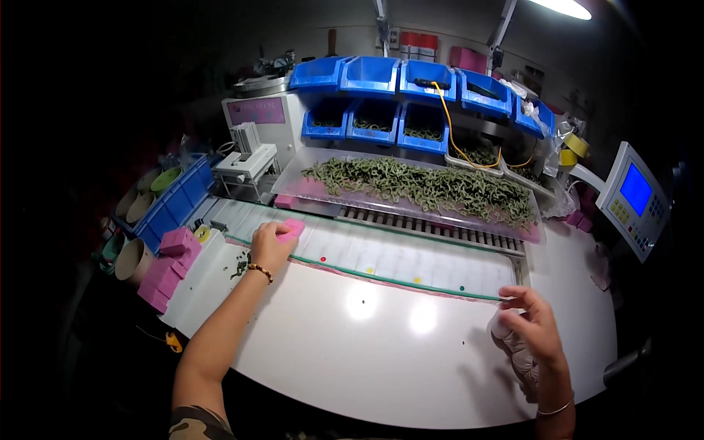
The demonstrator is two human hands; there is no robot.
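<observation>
Two hands working at a white table, one gripping a pink block, the other pinching a green strip.

Nearest, the right hand (532, 319) is pinching the end of a thin green strip (396, 280) at the table's (367, 352) right side, fingers closed on it, above a clear bag (517, 356). The strip is running leftward across the table toward the left hand (270, 246), which is clenching a pink block (292, 229) and pressing it down beside the strip. More pink blocks (172, 257) are lying stacked at the table's left edge. Farther back, a clear tray (411, 192) is holding a heap of green pieces, and behind it blue bins (396, 92) are sitting in two rows. A control panel (634, 198) is standing far right.
</observation>
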